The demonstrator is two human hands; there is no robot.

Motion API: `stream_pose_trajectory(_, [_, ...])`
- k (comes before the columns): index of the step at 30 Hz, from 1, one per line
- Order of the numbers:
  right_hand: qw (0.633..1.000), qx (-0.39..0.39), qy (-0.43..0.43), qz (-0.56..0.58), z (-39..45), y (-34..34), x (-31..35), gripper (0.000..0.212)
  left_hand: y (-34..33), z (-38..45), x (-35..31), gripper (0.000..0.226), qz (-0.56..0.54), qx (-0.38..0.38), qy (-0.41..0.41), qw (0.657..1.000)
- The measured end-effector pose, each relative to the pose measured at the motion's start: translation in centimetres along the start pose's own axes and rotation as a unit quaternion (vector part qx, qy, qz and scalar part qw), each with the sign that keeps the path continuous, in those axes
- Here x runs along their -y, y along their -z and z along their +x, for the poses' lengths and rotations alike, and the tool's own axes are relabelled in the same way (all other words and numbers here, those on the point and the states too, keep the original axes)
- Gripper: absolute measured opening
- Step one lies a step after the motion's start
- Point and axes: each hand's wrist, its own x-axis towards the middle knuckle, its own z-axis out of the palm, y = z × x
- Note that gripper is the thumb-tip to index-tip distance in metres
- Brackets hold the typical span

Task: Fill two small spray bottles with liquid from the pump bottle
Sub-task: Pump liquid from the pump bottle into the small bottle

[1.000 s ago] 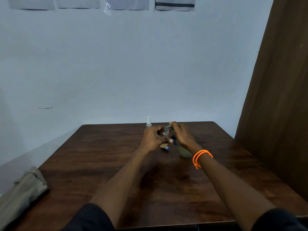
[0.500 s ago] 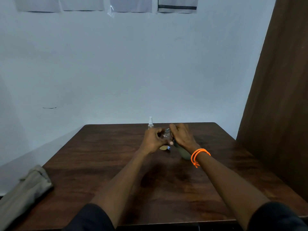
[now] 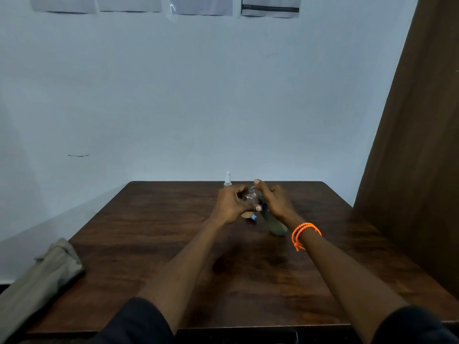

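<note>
From the head view, the left hand (image 3: 232, 203) pinches 1 small clear spray bottle (image 3: 249, 194) under the spout of the green pump bottle (image 3: 277, 223), while the right hand (image 3: 272, 201) curls over the pump top. Filling looks underway. The other spray bottle (image 3: 227, 179) stands capped near the table's (image 3: 149, 244) far edge; its fill level is unclear.

I see bare surface (image 3: 149, 244) across the frame's lower centre; a capped spray bottle (image 3: 227, 179) stands behind my hands, folded cloth (image 3: 37, 274) lower left.
</note>
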Motion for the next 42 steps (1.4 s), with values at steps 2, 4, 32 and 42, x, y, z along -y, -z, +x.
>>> stream_pose_trajectory(2, [1.0, -0.011, 0.019, -0.019, 0.2, -0.2, 0.0, 0.076, 0.2, -0.1, -0.1, 0.033, 0.003, 0.009, -0.001, 1.0])
stream_pose_trajectory(4, [0.998, -0.021, 0.036, -0.045, 0.3, -0.5, 0.0, 0.07, 0.3, -0.2, 0.0, 0.031, 0.01, 0.016, 0.0, 1.0])
stream_pose_trajectory(32, [0.99, -0.013, 0.061, -0.125, 0.5, -2.1, 1.0, 0.073, 1.6, -0.3, 2.2, 0.094, 0.036, -0.015, 0.038, 0.998])
stream_pose_trajectory(42, [0.985, -0.016, 0.065, -0.156, 0.9, -2.7, 1.0, 0.071, 1.4, -0.2, 2.4, 0.122, 0.009, -0.028, 0.07, 0.997])
